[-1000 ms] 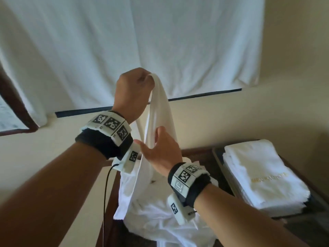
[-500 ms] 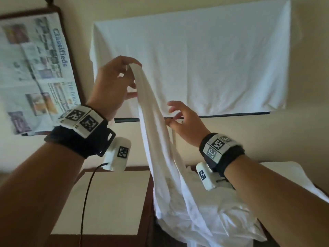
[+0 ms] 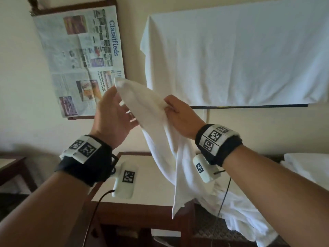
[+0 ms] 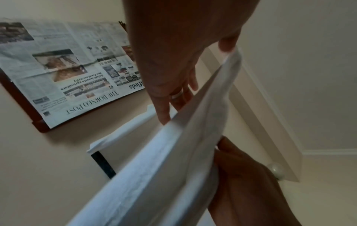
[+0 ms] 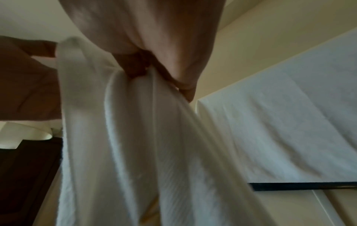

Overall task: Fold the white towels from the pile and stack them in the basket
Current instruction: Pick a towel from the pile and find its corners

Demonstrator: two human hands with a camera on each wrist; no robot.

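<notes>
Towel (image 3: 156,122) hangs lifted above the pile (image 3: 240,211); right grip (image 3: 179,114) pinches its edge, left grip (image 3: 114,114) holds its corner.

Head view looks forward over both wrists; wrist views close, upward, sharing towel (image 3: 160,132).

Both forearms are bare, and behind each hand a broad black strap wraps the wrist, topped by a white band printed with square black-and-white coded markers. A rounded white camera pod (image 3: 125,181) bearing one more such marker hangs under the left wrist, farther back from the fingers, with a thin black cable (image 3: 94,211) trailing from it; a like pod (image 3: 204,168) sits under the right wrist. A pale ring (image 4: 176,95) circles one finger of the left hand (image 3: 114,118).
</notes>
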